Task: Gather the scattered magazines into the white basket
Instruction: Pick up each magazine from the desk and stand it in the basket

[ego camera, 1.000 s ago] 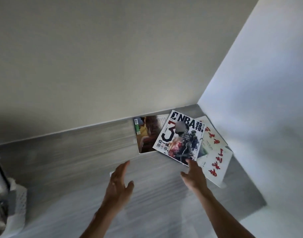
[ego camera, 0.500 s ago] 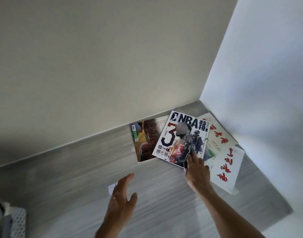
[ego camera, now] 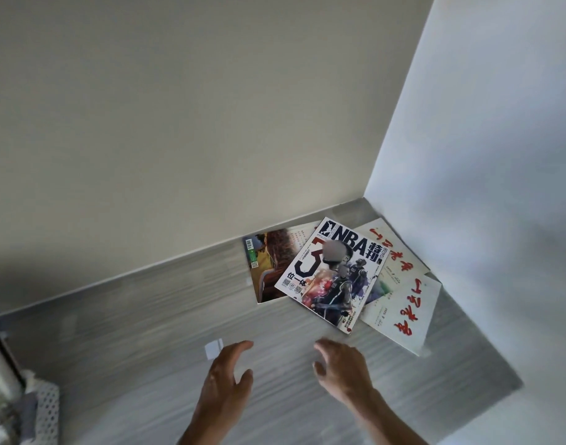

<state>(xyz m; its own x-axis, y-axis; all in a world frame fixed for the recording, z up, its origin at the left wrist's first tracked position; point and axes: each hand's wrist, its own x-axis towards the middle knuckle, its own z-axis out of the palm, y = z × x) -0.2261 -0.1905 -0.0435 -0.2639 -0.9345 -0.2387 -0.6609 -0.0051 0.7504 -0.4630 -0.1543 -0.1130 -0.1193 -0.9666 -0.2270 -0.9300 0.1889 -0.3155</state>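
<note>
Head view. A grey wood-grain surface (ego camera: 146, 332) is seen running into a corner formed by a beige wall (ego camera: 178, 123) and a white wall (ego camera: 500, 155).

Four magazines are stacked loosely in that corner. The NBA magazine (ego camera: 333, 274) is laid on top, tilted, with a large red and dark numeral and player figures printed on its cover. Beneath its left edge, a magazine with a brown and yellow cover (ego camera: 268, 268) is partly covered; a barcode is visible at its upper left corner. To the right, two white magazines with red brush lettering are overlapped: the upper white magazine (ego camera: 394, 248) is placed nearest the white wall, and the lower white magazine (ego camera: 403, 313) is extended toward the viewer, with one corner raised slightly off the surface.

A small white paper scrap (ego camera: 213, 348) is found on the surface, just beside the left hand.

The left hand (ego camera: 225, 385) is held over the surface with fingers loosely spread and the thumb apart; nothing is gripped. The right hand (ego camera: 342, 369) is held with fingers curled downward and parted, likewise empty. Both hands are positioned near the stack but apart from it.

The white basket (ego camera: 45, 412), with a perforated wall, is shown only partly at the lower left edge, well apart from the magazines.
</note>
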